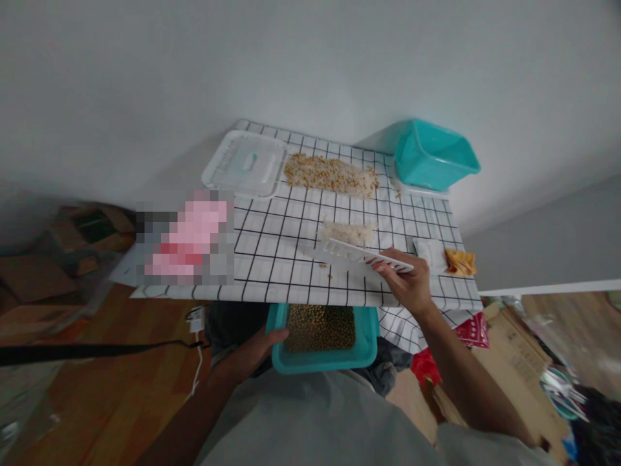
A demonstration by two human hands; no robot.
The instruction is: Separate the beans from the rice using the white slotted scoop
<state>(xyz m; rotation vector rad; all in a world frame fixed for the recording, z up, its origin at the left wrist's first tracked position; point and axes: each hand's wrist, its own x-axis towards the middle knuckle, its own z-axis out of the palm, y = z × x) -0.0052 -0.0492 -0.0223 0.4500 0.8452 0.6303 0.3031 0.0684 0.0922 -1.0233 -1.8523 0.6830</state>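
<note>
My right hand (409,279) grips one end of a white slotted plastic piece (356,252), tilted just above the table's near part. Behind that piece lies a patch of pale rice-like grains (350,232). At the table's front edge, a teal tub (325,366) full of round tan beans (320,329) sits partly under the tabletop, close to my body. My left hand (262,347) holds this tub by its left side, thumb over the rim and the other fingers hidden. Farther back is a band of beans mixed with pale grains (332,176).
On the checked tablecloth (272,239) lie a clear plastic lid (247,162) and a blurred pink item (194,236). A second teal tub (434,158) stands back right, against the wall. Right of my hand are a white cloth (431,254) and an orange cloth (460,262). Cardboard (514,362) covers floor at right.
</note>
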